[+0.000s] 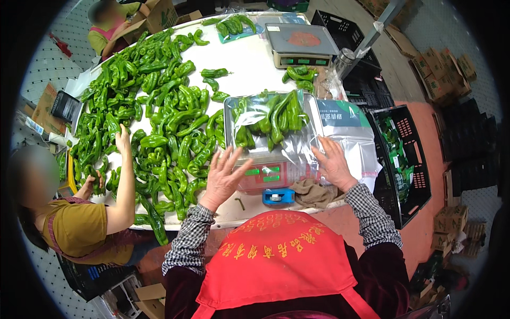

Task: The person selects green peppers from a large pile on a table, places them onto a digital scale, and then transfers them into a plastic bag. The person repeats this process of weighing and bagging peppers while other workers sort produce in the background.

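Note:
A clear plastic bag of green peppers (271,118) lies on a digital scale (264,175) in front of me. My left hand (223,175) hovers with fingers spread just left of the scale's display, holding nothing. My right hand (333,162) rests fingers apart on the bag's open end, next to a stack of empty printed bags (345,125). A large heap of loose green peppers (154,106) covers the left half of the white table (249,74).
A co-worker's hands (123,139) sort peppers at the left; another person sits at the far corner. A second scale (300,43) stands at the back. A blue tape dispenser (278,196) and a rag (314,191) lie near me. A black crate (404,159) with bagged peppers stands right.

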